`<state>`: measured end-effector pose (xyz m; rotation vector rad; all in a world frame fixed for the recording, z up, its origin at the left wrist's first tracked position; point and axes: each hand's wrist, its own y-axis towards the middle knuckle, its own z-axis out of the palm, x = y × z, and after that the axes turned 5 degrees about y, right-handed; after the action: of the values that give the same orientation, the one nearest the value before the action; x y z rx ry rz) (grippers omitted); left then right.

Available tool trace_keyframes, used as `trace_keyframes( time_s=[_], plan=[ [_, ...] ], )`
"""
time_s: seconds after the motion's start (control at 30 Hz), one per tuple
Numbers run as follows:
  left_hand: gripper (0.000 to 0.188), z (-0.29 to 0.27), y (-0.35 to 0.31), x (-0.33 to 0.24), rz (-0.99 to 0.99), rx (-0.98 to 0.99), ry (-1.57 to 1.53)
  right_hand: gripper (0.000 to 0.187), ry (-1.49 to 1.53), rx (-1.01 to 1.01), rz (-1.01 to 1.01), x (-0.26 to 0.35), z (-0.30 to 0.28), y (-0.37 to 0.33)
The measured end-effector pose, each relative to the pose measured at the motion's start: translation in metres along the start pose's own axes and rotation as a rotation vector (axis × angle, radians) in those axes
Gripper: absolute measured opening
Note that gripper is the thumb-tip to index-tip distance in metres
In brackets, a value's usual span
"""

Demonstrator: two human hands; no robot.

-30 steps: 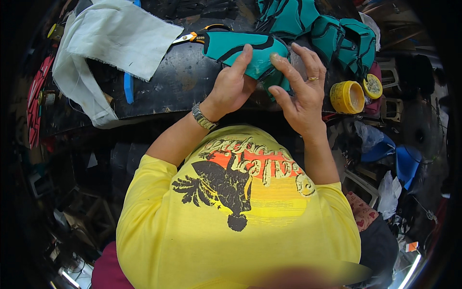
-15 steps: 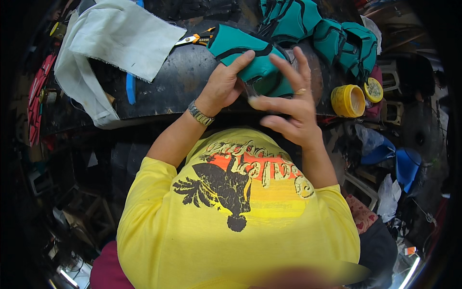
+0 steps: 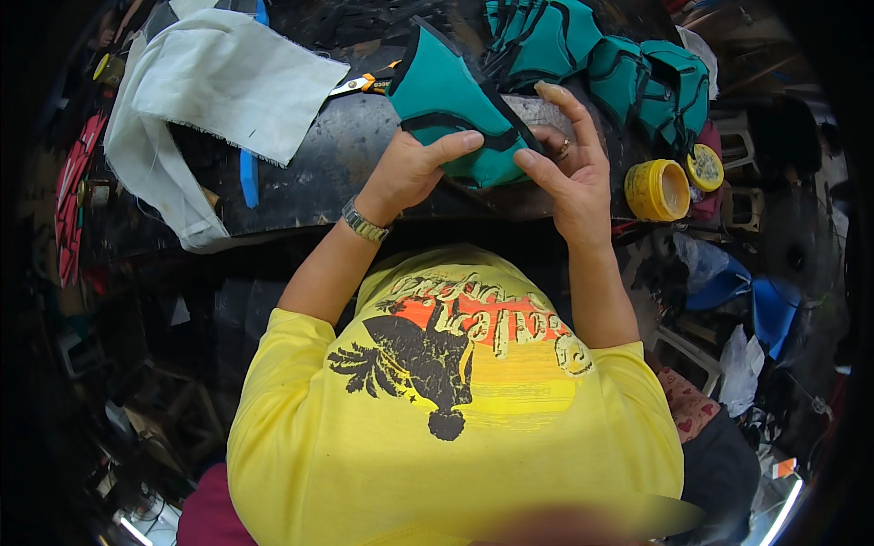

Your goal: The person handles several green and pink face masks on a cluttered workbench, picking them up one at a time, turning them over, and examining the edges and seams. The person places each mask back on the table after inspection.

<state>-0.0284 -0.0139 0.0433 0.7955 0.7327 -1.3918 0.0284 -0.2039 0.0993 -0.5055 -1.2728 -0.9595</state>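
Observation:
A teal shoe upper (image 3: 442, 96) with black trim is held up over the near edge of the dark table. My left hand (image 3: 405, 173) grips its lower left side, thumb lying across the front and fingers hidden behind. At the lower right edge, my right hand (image 3: 581, 177) pinches the upper with its thumb and bent fingers, while one finger stretches upward. Orange-and-black scissors (image 3: 350, 86) lie just left of the upper. More teal uppers (image 3: 560, 41) with black trim are piled beyond my right hand, and others (image 3: 651, 86) sit farther right.
A white cloth (image 3: 232, 82) covers the table's left part, over a blue strip (image 3: 248, 177). Near the right edge stands an uncovered yellow tub (image 3: 642, 189), beside a round yellow lid or container (image 3: 706, 167). Blue plastic pieces (image 3: 769, 314) lie low at right.
My right hand, blurred and spread before, has closed onto the upper's lower right edge. The upper has turned more upright and shows more of its teal face.

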Motion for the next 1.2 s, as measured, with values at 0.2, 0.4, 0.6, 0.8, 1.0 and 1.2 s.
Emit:
trace_keyframes(
  time_s=[0.2, 0.4, 0.6, 0.8, 1.0, 1.2],
  plan=[
    [0.032, 0.005, -0.002, -0.002, 0.023, -0.018, 0.08, 0.068, 0.1, -0.039, 0.022, 0.008, 0.005, 0.005],
    [0.032, 0.009, -0.003, -0.004, -0.021, -0.023, 0.045, 0.063, 0.021, -0.058, -0.119, 0.006, 0.007, 0.007],
    [0.056, 0.017, 0.001, -0.011, -0.045, 0.052, -0.046, 0.06, -0.243, -0.046, -0.264, 0.014, 0.002, 0.013],
    [0.069, 0.023, 0.003, -0.013, 0.031, 0.07, -0.105, 0.044, -0.254, -0.123, -0.31, 0.018, -0.004, 0.018],
    [0.069, 0.016, 0.003, -0.012, 0.042, 0.054, -0.142, 0.02, -0.415, -0.191, -0.404, 0.02, -0.021, 0.014],
    [0.068, 0.017, 0.004, -0.011, 0.038, 0.026, -0.112, 0.02, -0.858, -0.075, -0.367, 0.005, -0.018, 0.001]
  ],
)
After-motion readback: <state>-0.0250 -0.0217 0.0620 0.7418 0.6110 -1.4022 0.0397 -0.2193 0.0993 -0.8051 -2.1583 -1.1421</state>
